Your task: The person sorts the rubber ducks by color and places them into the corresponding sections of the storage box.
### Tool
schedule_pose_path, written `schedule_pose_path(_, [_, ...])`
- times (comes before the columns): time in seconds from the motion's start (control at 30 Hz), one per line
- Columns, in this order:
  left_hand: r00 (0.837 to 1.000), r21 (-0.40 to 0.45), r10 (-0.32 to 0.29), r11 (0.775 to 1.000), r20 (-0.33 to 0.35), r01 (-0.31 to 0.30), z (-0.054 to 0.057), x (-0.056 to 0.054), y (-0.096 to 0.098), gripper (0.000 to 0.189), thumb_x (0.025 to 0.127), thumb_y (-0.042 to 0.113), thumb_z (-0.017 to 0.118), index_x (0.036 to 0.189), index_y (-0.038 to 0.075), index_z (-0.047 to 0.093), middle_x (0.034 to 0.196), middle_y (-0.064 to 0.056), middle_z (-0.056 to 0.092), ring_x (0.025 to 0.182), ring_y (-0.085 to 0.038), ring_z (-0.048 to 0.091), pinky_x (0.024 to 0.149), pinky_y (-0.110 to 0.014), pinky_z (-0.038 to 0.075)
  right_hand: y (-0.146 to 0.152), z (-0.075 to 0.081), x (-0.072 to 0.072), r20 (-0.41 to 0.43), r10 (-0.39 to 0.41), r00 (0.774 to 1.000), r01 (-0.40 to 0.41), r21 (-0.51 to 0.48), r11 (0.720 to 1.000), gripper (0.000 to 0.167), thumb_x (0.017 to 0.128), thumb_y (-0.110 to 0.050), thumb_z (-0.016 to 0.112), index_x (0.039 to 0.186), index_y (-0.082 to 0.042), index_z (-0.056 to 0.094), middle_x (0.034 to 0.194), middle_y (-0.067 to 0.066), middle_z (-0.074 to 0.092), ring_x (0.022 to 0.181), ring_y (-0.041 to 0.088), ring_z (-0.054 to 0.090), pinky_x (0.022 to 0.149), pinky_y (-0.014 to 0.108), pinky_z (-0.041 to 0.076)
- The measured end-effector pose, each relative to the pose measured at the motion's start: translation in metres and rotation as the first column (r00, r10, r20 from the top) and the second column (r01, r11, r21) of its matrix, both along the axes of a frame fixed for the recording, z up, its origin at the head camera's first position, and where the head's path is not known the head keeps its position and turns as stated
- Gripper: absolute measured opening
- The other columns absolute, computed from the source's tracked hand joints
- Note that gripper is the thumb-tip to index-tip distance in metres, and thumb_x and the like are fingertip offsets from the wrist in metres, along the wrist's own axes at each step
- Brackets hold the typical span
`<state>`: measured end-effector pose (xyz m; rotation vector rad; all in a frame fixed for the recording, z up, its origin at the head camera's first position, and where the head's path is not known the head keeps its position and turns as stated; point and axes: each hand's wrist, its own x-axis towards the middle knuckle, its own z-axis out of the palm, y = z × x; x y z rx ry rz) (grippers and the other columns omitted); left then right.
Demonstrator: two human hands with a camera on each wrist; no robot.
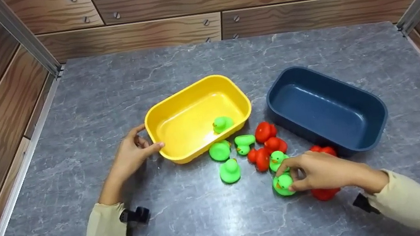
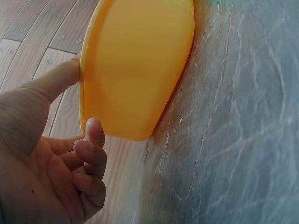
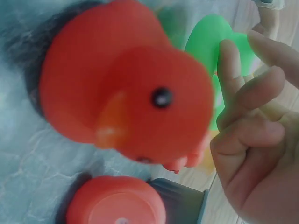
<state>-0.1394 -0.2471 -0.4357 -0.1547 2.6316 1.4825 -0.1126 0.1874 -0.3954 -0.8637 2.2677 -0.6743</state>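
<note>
My left hand [image 1: 131,154] holds the left end of a yellow tub [image 1: 182,123], its thumb at the rim; in the left wrist view, the other fingers curl beside the tub wall [image 2: 135,70]. One green rubber duck [image 1: 223,124] sits inside that tub. With thumb and fingertips, my right hand [image 1: 318,170] pinches another green rubber duck [image 1: 282,184] low over the table. Just behind it is a further green duck [image 1: 277,160]. Red ducks lie partly hidden beneath the right hand; a red duck [image 3: 117,84] looms large in the right wrist view.
A dark blue tub [image 1: 322,111] stands at the right. Between the tubs lie several red ducks [image 1: 261,159]. More green ducks [image 1: 230,171] are near the yellow tub, some tipped over. Wood-patterned walls [image 1: 166,32] border the grey marbled table [image 1: 180,227].
</note>
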Motion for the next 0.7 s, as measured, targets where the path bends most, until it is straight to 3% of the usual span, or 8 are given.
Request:
schedule_pose_path(0.37, [1.0,0.0,-0.004,1.0,-0.005,0.004,0.0,0.001,-0.001,0.082,0.08,0.031,0.079,0.144,0.0,0.038,0.077,-0.001,0.054,0.061,-0.009,0.046,0.052,-0.02,0.04,0.011,0.02,0.004,0.041,-0.041,0.998,0.047,-0.164,0.985,0.029,0.089,-0.029,0.069,0.115,-0.016,0.065,0.08,-0.008,0.064,0.055,-0.001,0.045,0.051,0.018,0.041])
schedule_pose_path(0.53, [1.0,0.004,-0.003,1.0,0.001,0.003,0.001,0.0,0.0,0.083,0.079,0.032,0.079,0.145,0.001,0.037,0.079,-0.001,0.054,0.061,-0.01,0.047,0.053,-0.02,0.041,0.022,0.031,0.003,0.052,-0.071,0.996,0.083,-0.312,0.946,0.03,0.09,-0.02,0.068,0.118,-0.01,0.063,0.082,0.0,0.062,0.06,0.005,0.048,0.052,0.021,0.043])
schedule_pose_path(0.7, [1.0,0.016,-0.006,1.0,0.002,0.006,-0.001,0.0,0.0,0.083,0.08,0.032,0.079,0.145,0.001,0.037,0.078,-0.001,0.054,0.059,-0.009,0.047,0.051,-0.02,0.042,0.029,0.041,0.005,0.03,-0.109,0.994,0.112,-0.418,0.902,0.03,0.089,-0.009,0.067,0.119,-0.01,0.063,0.08,-0.001,0.058,0.058,0.013,0.046,0.048,0.025,0.04])
